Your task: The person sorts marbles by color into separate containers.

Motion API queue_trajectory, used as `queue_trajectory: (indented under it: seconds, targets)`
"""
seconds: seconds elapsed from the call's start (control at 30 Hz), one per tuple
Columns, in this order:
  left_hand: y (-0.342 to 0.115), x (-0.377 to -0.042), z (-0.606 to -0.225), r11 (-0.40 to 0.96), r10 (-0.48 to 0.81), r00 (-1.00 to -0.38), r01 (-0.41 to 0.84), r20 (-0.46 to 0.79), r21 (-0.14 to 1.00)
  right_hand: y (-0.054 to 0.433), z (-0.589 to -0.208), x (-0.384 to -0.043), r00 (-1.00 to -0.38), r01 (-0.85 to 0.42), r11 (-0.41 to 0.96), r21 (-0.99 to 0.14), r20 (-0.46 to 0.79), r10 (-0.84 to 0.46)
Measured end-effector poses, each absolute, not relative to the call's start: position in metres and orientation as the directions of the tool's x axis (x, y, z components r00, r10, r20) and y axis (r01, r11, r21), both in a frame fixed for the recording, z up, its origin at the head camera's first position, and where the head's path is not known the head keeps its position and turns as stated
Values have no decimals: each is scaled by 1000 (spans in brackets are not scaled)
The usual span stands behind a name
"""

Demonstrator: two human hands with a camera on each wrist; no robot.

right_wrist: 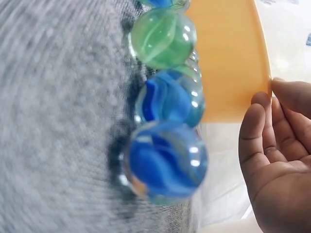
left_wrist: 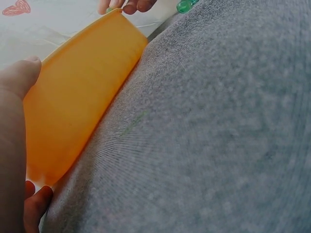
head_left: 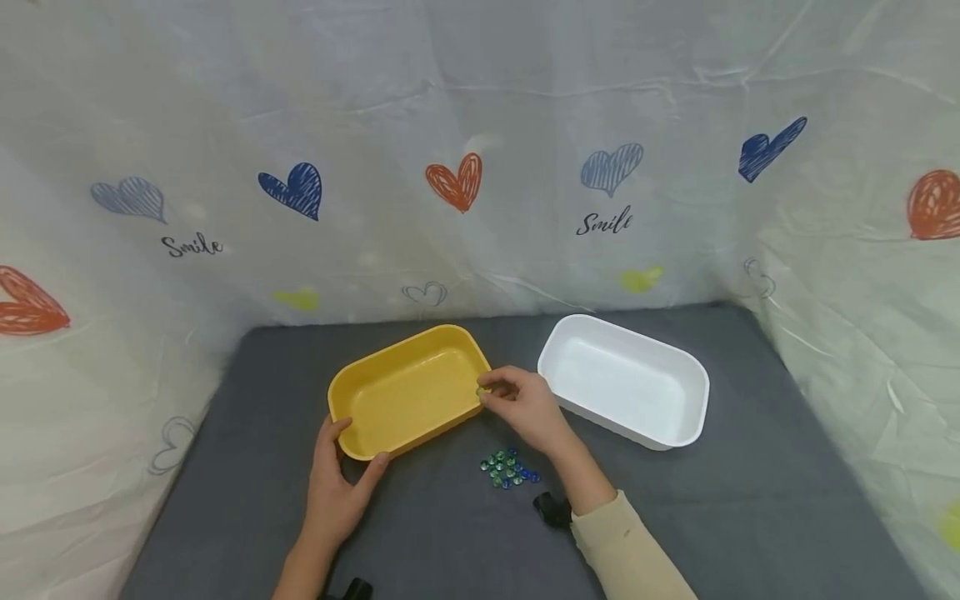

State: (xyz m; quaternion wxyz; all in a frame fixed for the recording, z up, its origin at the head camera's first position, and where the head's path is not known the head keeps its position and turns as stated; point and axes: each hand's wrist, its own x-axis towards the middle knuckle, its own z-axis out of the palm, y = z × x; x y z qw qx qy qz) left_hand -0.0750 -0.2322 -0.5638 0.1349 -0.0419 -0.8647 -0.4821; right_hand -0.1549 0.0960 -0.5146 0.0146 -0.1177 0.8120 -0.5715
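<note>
My left hand [head_left: 336, 493] grips the yellow tray [head_left: 405, 400] at its near left corner, with fingers and thumb on opposite sides of that corner. At the tray's right rim, my right hand [head_left: 531, 410] pinches a small green marble [head_left: 480, 391] between thumb and fingertips. The left wrist view shows a bit of green [left_wrist: 110, 9] between those fingertips; the right wrist view hides it. On the cloth in front of the tray lies a cluster of green and blue glass marbles [head_left: 512, 473]. A blue swirled marble [right_wrist: 167, 160] looms close in the right wrist view.
To the right stands a white tray [head_left: 622, 383] with no contents showing. Both trays sit on a dark grey cloth [head_left: 735, 500]. Behind them hangs a pale curtain [head_left: 517, 258] printed with hearts. Black wrist devices [head_left: 552, 509] show by the wrists.
</note>
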Motion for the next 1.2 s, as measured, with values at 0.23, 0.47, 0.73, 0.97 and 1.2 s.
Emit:
queue_trajectory:
  seconds: [0.23,0.47,0.73,0.97,1.2]
  targets:
    - [-232,-74,-562,523,-60,-963,195,265,829,98,-519,-156,-969,-174,288,-942,112,-218]
    - [-233,-74,-562,545,-45,-965,193,258,816,99,-517,-152,-975,-147,276,-950,92,-202]
    - [-233,-74,-560,549,-50,-966,185,253,815,97,-515,-154,-975,-136,254,-957,84,-206]
    - [-233,-75,-562,550,-52,-966,183,252,815,97,-514,-153,-977,-120,254,-960,70,-199]
    - [-233,-75,-562,547,-48,-962,201,270,813,97,-515,-153,-978,-125,260,-957,74,-196]
